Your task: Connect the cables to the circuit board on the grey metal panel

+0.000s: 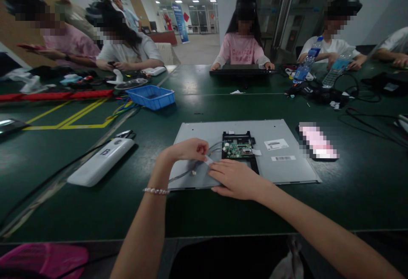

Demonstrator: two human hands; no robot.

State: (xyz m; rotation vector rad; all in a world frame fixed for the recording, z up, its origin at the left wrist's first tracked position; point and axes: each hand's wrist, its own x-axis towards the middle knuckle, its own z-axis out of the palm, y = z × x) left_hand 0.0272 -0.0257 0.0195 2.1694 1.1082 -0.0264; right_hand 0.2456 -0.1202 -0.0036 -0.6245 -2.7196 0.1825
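Note:
A silver-grey flat display panel (197, 132) lies face-down on the table in front of me. On its back sits a black plastic frame (256, 166) around a green circuit board (235, 149). Thin grey cables (183, 176) run from the board towards the left. My left hand (189, 149) is over the left part of the panel, thumb and fingers pinched on a small white strip of tape (208, 160). Flat on the panel, fingers stretched out, rests my right hand (234, 179); its fingertips touch the strip's lower end.
Left of the panel lies a white power bank (103, 160) with a black cable. A phone (318, 142) is to the right. Farther off are a blue plastic tray (153, 97), water bottles (307, 60) and a person (244, 49) holding a dark screen (242, 72).

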